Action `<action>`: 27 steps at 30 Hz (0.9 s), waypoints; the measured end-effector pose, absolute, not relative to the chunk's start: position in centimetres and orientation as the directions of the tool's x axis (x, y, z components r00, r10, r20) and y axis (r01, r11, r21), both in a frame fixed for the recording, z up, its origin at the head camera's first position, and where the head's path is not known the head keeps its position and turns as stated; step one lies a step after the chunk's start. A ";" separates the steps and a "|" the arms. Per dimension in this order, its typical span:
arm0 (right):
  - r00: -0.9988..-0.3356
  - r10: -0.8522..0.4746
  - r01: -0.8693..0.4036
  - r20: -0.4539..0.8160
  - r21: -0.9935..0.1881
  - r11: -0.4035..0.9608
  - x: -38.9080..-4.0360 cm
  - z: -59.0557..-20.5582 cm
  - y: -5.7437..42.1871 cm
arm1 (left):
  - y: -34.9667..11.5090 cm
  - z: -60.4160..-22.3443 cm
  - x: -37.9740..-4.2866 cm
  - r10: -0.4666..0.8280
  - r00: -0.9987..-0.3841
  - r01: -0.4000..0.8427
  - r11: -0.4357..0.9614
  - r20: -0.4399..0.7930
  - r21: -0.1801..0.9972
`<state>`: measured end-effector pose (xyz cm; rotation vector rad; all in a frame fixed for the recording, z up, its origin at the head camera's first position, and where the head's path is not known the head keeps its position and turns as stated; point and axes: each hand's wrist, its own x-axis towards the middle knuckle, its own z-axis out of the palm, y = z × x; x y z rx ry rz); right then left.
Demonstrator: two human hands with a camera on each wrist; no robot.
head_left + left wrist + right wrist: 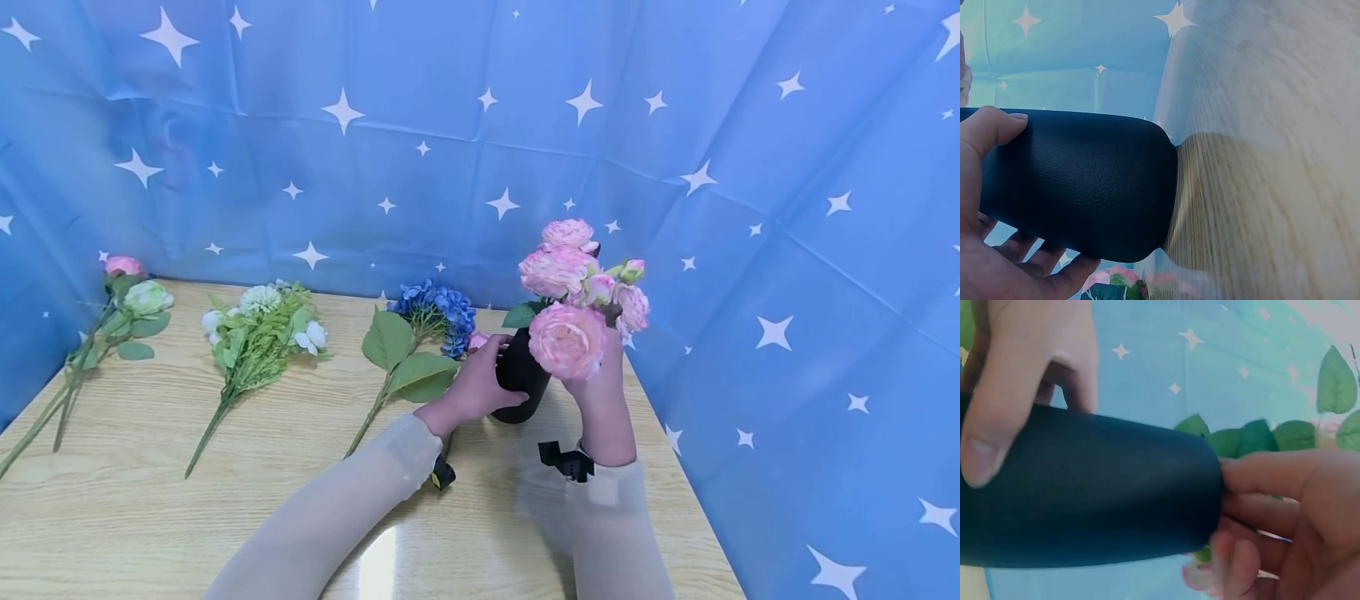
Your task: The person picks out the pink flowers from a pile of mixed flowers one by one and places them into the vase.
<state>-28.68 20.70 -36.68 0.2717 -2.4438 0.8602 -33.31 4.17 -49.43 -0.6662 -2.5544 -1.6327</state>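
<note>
My left hand grips a black vase, the thumb on its near side and the other fingers round the far side. In the left wrist view the vase stands on the table or just at its surface. Large pink flowers with buds and green leaves rise at the vase's mouth. Behind the blooms, my right hand is partly hidden. From the right wrist view, its curled fingers meet the vase's rim, around the flower stems, which are mostly covered.
Left of the vase lies a blue hydrangea with broad leaves. Further left are a white and green bunch and a stem with a pale green bloom and a pink one. A blue star-patterned curtain borders the wooden table.
</note>
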 end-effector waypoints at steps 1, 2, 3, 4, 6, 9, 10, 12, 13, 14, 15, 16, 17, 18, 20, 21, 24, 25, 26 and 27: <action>-0.832 -0.050 -0.384 0.553 -0.508 0.771 -28.7 -36.7 20.9 | 4.2 -49.4 -33.3 0.331 -0.908 0.373 0.361 0.257 0.855; -0.834 -0.073 -0.395 0.546 -0.500 0.771 -28.6 -36.7 21.0 | 4.2 -49.4 -33.3 0.330 -0.909 0.373 0.370 0.255 0.851; -0.838 -0.084 -0.401 0.539 -0.503 0.766 -28.6 -36.7 21.0 | 4.2 -49.4 -33.3 0.328 -0.909 0.373 0.371 0.255 0.850; -0.835 -0.110 -0.414 0.539 -0.484 0.771 -28.5 -36.7 21.1 | 4.1 -49.5 -33.3 0.326 -0.909 0.376 0.375 0.259 0.847; -0.845 -0.134 -0.420 0.518 -0.485 0.767 -28.3 -36.5 21.1 | 4.1 -49.5 -33.4 0.323 -0.906 0.387 0.377 0.272 0.842; -0.870 -0.136 -0.388 0.474 -0.487 0.782 -27.9 -36.1 21.0 | 4.1 -49.6 -33.4 0.323 -0.897 0.414 0.375 0.302 0.830; -0.876 -0.137 -0.374 0.462 -0.472 0.798 -27.8 -35.8 21.0 | 4.1 -49.6 -33.4 0.327 -0.890 0.430 0.373 0.317 0.822; -0.892 -0.135 -0.342 0.432 -0.449 0.825 -27.6 -35.3 21.0 | 4.1 -49.7 -33.4 0.336 -0.879 0.454 0.376 0.338 0.808; -0.897 -0.135 -0.328 0.421 -0.430 0.841 -27.5 -35.1 21.0 | 4.1 -49.7 -33.4 0.336 -0.878 0.458 0.382 0.341 0.803; -0.904 -0.130 -0.312 0.408 -0.420 0.852 -27.4 -34.8 21.1 | 4.1 -49.7 -33.3 0.336 -0.878 0.458 0.389 0.340 0.799; -0.915 -0.109 -0.285 0.387 -0.432 0.856 -27.3 -34.5 21.2 | 4.1 -49.7 -33.3 0.338 -0.878 0.459 0.392 0.340 0.797; -0.921 -0.106 -0.274 0.375 -0.428 0.861 -27.2 -34.3 21.3 | 4.1 -49.7 -33.3 0.337 -0.879 0.456 0.389 0.337 0.801; -0.927 -0.101 -0.265 0.362 -0.438 0.859 -27.1 -34.1 21.4 | 4.1 -49.7 -33.2 0.335 -0.881 0.453 0.390 0.334 0.802; -0.932 -0.092 -0.251 0.350 -0.442 0.861 -26.9 -34.0 21.5 | 4.1 -49.7 -33.2 0.333 -0.881 0.452 0.387 0.336 0.804; -0.934 -0.091 -0.247 0.345 -0.442 0.862 -26.8 -33.8 21.8 | 4.1 -49.7 -33.3 0.334 -0.875 0.464 0.375 0.350 0.803; -0.934 -0.096 -0.250 0.343 -0.438 0.864 -26.7 -33.7 21.9 | 4.1 -49.7 -33.3 0.338 -0.869 0.475 0.365 0.362 0.801; -0.932 -0.126 -0.274 0.341 -0.432 0.859 -26.6 -33.6 22.4 | 4.1 -49.8 -33.4 0.344 -0.860 0.489 0.347 0.376 0.800; -0.933 -0.133 -0.278 0.335 -0.433 0.858 -26.6 -33.6 22.5 | 4.1 -49.8 -33.4 0.345 -0.862 0.484 0.346 0.371 0.804; -0.935 -0.140 -0.281 0.326 -0.437 0.855 -26.6 -33.6 22.6 | 4.1 -49.8 -33.4 0.346 -0.866 0.476 0.347 0.362 0.808; -0.935 -0.151 -0.286 0.320 -0.435 0.854 -26.7 -33.6 22.7 | 4.1 -49.8 -33.4 0.347 -0.870 0.467 0.346 0.351 0.814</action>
